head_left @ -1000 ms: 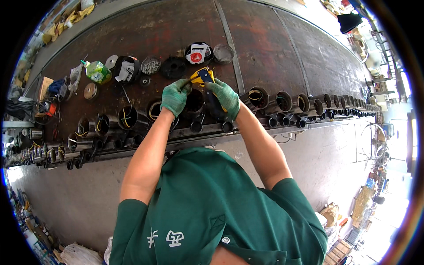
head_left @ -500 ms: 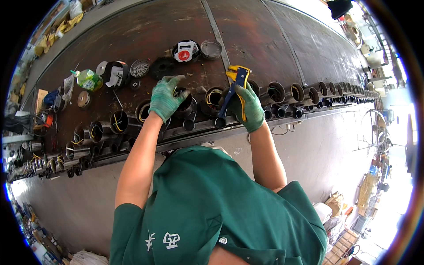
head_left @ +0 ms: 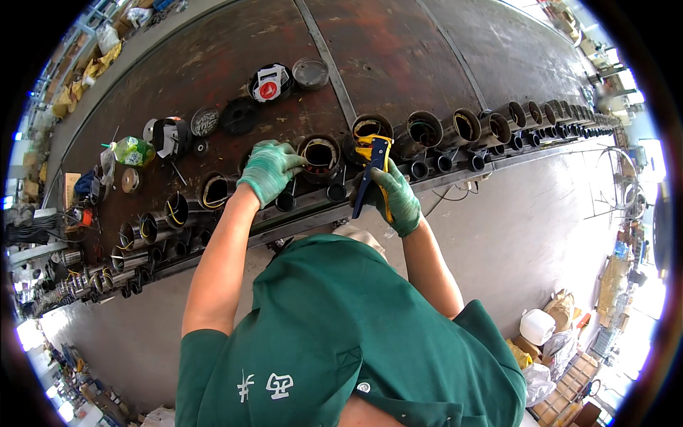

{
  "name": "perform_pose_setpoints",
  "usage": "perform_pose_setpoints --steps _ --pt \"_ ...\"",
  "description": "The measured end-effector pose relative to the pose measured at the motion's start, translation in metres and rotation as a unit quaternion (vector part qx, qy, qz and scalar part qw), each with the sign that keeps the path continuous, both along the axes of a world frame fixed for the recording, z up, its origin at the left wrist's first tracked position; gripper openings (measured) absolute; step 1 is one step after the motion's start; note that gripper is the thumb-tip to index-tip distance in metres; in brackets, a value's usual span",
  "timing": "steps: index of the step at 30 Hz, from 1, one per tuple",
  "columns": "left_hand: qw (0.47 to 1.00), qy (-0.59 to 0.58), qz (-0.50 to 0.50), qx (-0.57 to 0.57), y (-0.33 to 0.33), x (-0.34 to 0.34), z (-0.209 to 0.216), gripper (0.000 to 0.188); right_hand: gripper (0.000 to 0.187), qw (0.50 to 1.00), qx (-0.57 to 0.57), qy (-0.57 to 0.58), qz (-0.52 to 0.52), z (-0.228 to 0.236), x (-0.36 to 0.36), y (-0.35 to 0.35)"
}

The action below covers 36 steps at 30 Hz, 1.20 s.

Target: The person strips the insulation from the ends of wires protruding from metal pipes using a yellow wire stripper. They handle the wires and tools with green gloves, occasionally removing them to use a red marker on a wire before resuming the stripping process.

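Observation:
My left hand [head_left: 269, 171], in a green glove, hovers over the row of metal cylinders with its fingers stretched to the right and slightly apart. Their tips come close to the rim of an upright metal cylinder [head_left: 337, 158] with wires inside; I see nothing held in them. In my gloved right hand [head_left: 400, 201] is a wire stripper [head_left: 379, 154] with blue handles and a yellow head, its jaws pointing away from me. Its head lies in front of another cylinder [head_left: 371, 119] with pale wire inside. Small black-rimmed tubes [head_left: 336, 192] are attached beside the cylinders.
More cylinders [head_left: 425, 129] line the dark metal table [head_left: 398, 64] on both sides. Farther back stand a tub with a card pack [head_left: 270, 84], a round clear dish [head_left: 310, 73], a dish of small parts [head_left: 205, 122] and a green bottle [head_left: 133, 151].
My view has shifted, so the cylinders appear farther left. My right hand has moved the wire stripper to the right along the row. The fingers of my left hand have drawn closer together.

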State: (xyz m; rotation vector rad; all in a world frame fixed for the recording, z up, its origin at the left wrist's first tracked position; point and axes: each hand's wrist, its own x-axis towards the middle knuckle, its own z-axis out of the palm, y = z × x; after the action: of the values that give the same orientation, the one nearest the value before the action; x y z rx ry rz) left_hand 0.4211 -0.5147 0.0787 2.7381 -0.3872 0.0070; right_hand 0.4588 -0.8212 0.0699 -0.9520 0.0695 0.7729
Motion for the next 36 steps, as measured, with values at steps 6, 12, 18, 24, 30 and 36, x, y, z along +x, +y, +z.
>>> perform_pose_setpoints --steps 6,12,18,24,30,36 --pt "0.967 -0.058 0.102 -0.226 -0.011 0.015 -0.014 0.015 0.052 0.998 -0.008 -0.012 0.058 -0.008 0.009 -0.004" --pt "0.905 0.010 0.242 -0.351 -0.027 0.036 -0.030 0.020 0.064 0.993 -0.007 -0.051 0.105 0.001 0.037 0.022" --pt "0.887 0.026 0.237 -0.394 -0.031 0.032 -0.024 0.024 0.058 0.991 -0.025 0.015 0.133 0.008 0.068 0.042" --pt "0.840 0.043 0.239 -0.486 -0.030 0.031 -0.041 0.024 0.056 0.986 0.000 0.031 0.162 0.020 0.070 0.051" --pt "0.845 0.049 0.241 -0.476 -0.032 0.029 -0.038 0.026 0.057 0.985 -0.039 0.018 0.166 0.030 0.067 0.057" --pt "0.825 0.070 0.234 -0.510 -0.029 0.029 -0.043 0.027 0.056 0.981 -0.118 -0.016 0.155 0.036 0.063 0.063"
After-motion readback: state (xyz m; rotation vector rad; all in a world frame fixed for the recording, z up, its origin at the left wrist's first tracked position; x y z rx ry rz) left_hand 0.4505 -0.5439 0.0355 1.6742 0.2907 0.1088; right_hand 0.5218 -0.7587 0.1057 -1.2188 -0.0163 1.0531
